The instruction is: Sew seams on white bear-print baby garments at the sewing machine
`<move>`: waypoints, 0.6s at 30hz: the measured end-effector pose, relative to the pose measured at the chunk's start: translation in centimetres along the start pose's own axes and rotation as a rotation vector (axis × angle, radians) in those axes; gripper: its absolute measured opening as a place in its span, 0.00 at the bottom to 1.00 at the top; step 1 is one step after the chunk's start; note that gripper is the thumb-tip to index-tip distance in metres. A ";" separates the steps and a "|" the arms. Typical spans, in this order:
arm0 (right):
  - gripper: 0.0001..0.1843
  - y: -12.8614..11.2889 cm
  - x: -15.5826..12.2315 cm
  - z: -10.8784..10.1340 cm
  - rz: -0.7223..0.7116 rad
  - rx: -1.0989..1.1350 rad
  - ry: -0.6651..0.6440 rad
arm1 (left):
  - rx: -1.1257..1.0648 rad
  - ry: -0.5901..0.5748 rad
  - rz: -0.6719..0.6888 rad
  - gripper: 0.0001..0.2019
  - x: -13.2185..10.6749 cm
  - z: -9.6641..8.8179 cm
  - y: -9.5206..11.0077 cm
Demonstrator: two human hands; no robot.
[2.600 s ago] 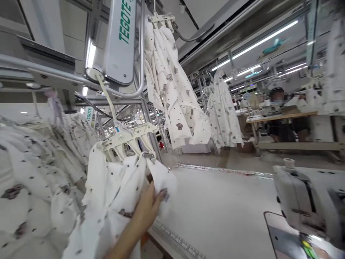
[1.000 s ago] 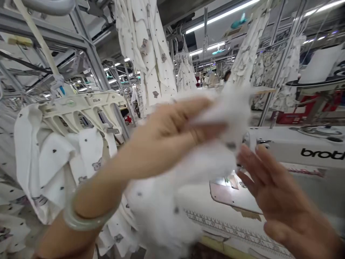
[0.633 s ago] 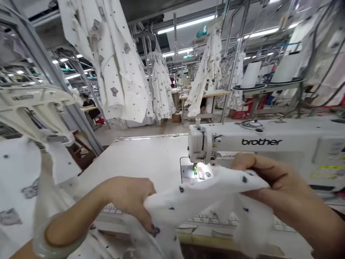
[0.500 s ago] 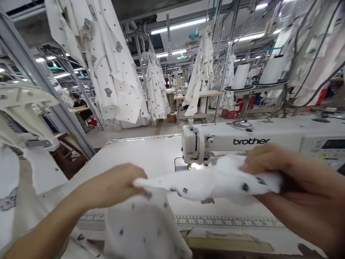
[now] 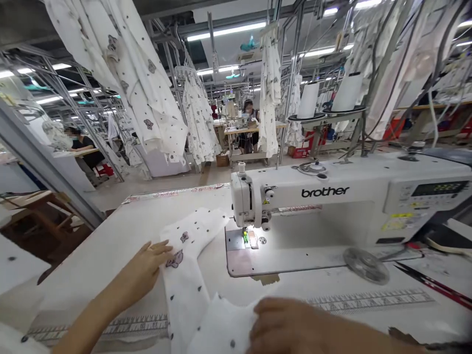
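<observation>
- My left grip (image 5: 149, 265) is loose, spread on the left edge of the cloth (image 5: 184, 280).
- My right grip (image 5: 291, 324) is blurred over the cloth's near end; I can't tell whether it pinches.
- The cloth lies on the white desk (image 5: 136, 221), left of the sewing machine (image 5: 332, 179).
- A ruler (image 5: 368, 301) runs along my side; a clear disc (image 5: 366, 265) lies to the right.
- Beyond: thread cones (image 5: 309, 101), hanging garments (image 5: 147, 93), lit tubes (image 5: 226, 32), two people (image 5: 84, 142).

Matt, creased cloth garment piece (image 5: 186, 278); smooth, glossy white sewing machine (image 5: 354, 177).
</observation>
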State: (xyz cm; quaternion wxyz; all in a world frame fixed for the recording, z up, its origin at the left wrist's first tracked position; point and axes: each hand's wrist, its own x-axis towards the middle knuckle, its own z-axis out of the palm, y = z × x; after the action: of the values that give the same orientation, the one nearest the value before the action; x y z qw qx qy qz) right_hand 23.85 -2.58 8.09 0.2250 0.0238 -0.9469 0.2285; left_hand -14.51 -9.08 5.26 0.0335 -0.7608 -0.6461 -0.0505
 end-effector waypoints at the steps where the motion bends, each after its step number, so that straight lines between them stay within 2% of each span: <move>1: 0.20 1.0 0.2 0.0 -0.019 0.042 -0.054 | -0.052 0.019 -0.030 0.24 0.5 0.1 0.3; 3: 0.19 3.6 0.6 -0.3 -0.020 0.082 -0.127 | -0.172 0.083 -0.059 0.21 2.6 -0.2 1.9; 6: 0.16 7.6 0.8 -0.1 -0.032 0.023 -0.123 | -0.287 0.125 -0.050 0.20 7.9 0.4 4.7; 9: 0.15 10.4 0.6 0.9 -0.009 0.017 -0.095 | -0.296 0.133 -0.071 0.19 13.0 3.2 6.0; 11: 0.14 11.1 0.1 1.7 0.041 0.057 -0.058 | -0.292 0.134 -0.088 0.19 14.8 5.2 6.0; 14: 0.14 11.3 -0.7 2.1 0.063 0.170 -0.005 | -0.291 0.110 -0.053 0.20 14.2 6.7 6.1; 18: 0.16 11.4 -1.2 1.7 0.061 0.199 0.102 | -0.315 0.008 0.148 0.20 9.7 5.9 8.1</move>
State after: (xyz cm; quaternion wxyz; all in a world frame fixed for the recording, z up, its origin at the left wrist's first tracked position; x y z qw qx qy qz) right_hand 22.58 6.76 1.41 0.2626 0.0054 -0.9071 0.3288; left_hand -4.79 -0.22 0.65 -0.0797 -0.8020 -0.5722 -0.1517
